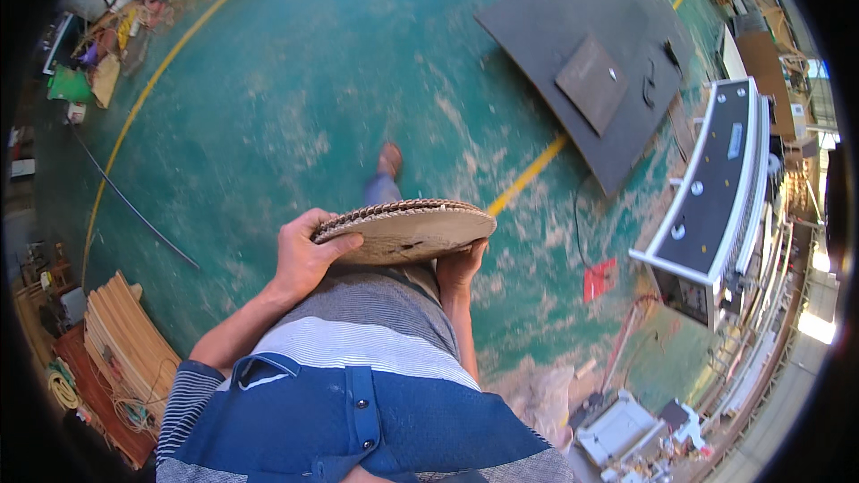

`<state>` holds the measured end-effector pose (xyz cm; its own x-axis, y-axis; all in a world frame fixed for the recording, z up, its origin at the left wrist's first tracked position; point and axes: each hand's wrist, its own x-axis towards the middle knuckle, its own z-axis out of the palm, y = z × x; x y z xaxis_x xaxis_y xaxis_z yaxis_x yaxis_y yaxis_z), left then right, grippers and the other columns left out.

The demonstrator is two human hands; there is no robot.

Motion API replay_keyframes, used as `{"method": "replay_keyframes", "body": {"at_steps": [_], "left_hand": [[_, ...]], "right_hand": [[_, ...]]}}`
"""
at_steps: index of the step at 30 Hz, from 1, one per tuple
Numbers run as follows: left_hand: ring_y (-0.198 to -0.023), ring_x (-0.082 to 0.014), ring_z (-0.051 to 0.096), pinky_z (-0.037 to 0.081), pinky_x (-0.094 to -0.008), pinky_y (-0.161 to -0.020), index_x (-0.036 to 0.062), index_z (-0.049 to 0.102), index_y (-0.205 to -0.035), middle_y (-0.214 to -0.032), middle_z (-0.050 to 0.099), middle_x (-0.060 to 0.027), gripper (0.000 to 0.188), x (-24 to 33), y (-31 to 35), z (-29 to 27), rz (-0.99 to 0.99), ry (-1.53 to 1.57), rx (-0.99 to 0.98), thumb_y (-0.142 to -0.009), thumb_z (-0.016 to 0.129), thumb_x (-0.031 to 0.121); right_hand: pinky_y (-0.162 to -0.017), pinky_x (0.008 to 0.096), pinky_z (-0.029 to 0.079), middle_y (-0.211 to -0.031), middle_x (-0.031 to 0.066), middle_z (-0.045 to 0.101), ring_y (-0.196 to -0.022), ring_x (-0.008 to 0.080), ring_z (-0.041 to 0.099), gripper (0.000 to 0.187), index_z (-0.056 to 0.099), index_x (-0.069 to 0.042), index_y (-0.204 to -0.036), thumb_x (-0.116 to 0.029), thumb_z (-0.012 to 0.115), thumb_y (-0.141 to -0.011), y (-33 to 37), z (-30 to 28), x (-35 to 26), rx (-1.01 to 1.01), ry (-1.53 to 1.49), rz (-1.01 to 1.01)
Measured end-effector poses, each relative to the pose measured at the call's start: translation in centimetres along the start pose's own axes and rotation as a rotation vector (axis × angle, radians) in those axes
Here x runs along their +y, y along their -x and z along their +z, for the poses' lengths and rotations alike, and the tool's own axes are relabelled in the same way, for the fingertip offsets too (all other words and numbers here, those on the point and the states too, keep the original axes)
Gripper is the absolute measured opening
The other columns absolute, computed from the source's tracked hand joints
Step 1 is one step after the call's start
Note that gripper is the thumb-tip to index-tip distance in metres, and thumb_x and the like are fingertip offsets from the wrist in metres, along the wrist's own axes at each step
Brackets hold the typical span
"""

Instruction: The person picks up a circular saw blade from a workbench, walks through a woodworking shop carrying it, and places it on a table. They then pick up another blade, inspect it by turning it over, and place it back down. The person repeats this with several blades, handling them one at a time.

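Green floor, scuffed and dusty, spreads out beyond the fingers, crossed by yellow lines. Both hands hold a thick round disc, apparently layered cardboard with a ridged rim, in front of the person's waist. Its left end sits in the left hand, thumb pressed on the near face and fingers closed around the far edge; the right hand grips the opposite end from below, its fingertips partly hidden.

Just past the fingers, a shoe takes up the floor straight ahead. Farther off to their right, a large dark board bears a smaller dark panel. Right of the fingers lie a red sheet and, beyond it, a long black-topped case. Well to their left are a thin dark rod and, nearer the body, stacked wooden strips. A pale tray sits behind the right fingers, among clutter.
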<state>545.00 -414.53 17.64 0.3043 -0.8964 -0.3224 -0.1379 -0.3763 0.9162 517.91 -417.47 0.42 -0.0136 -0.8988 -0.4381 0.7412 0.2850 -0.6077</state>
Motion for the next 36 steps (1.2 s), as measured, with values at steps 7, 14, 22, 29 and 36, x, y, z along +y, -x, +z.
{"method": "replay_keyframes", "body": {"at_steps": [7,14,22,29,36], "left_hand": [[-0.077,-0.0073,0.055,0.046,-0.0266,-0.069,0.0008,0.069,-0.091,-0.084,0.065,0.0013,0.028,5.0,-19.3,-4.2,-0.138,0.23,0.266,-0.087,0.083,0.024],[-0.086,-0.0112,0.06,0.05,-0.0286,-0.078,-0.0007,0.069,-0.102,-0.099,0.069,-0.0022,0.036,4.3,-36.3,-7.3,-0.086,0.552,0.441,-0.09,0.08,0.031],[-0.085,-0.0123,0.061,0.051,-0.0299,-0.076,-0.0002,0.069,-0.103,-0.097,0.068,-0.0026,0.044,8.4,-63.4,-12.1,-0.172,0.563,0.277,-0.089,0.081,0.039],[-0.081,-0.0147,0.064,0.054,-0.0326,-0.073,-0.0023,0.069,-0.104,-0.096,0.07,-0.0064,0.043,18.4,-86.8,-9.9,-0.2,0.433,-0.036,-0.09,0.081,0.036],[-0.081,-0.0174,0.066,0.056,-0.0358,-0.071,-0.0059,0.071,-0.103,-0.093,0.072,-0.0111,0.052,26.3,-110.4,0.2,-0.137,-0.002,-0.179,-0.081,0.087,0.038]], "right_hand": [[-0.116,0.0405,0.034,-0.147,0.0077,0.054,-0.137,0.0246,0.046,0.067,0.051,-0.004,-0.143,-0.055,0.056,-0.1,-20.4,17.9,-2.4,0.02,0.258,0.247],[-0.085,0.0319,0.051,-0.106,0.006,0.071,-0.096,0.0151,0.064,0.056,0.071,0.0,-0.112,-0.053,0.067,-0.096,-39.5,32.3,-1.4,-0.164,0.678,0.222],[-0.086,0.0343,0.054,-0.11,0.0106,0.072,-0.097,0.0187,0.067,0.059,0.069,0.003,-0.116,-0.052,0.069,-0.095,-58.7,45.6,-0.6,-0.051,0.575,0.269],[-0.09,0.0387,0.055,-0.116,0.0139,0.071,-0.102,0.0226,0.068,0.062,0.064,0.005,-0.123,-0.05,0.068,-0.096,-72.0,50.9,-3.7,0.188,0.291,0.178],[-0.099,0.0421,0.052,-0.129,0.0165,0.066,-0.113,0.0275,0.065,0.067,0.058,0.007,-0.131,-0.05,0.065,-0.098,-89.3,52.6,-8.0,0.458,0.03,0.108]]}}
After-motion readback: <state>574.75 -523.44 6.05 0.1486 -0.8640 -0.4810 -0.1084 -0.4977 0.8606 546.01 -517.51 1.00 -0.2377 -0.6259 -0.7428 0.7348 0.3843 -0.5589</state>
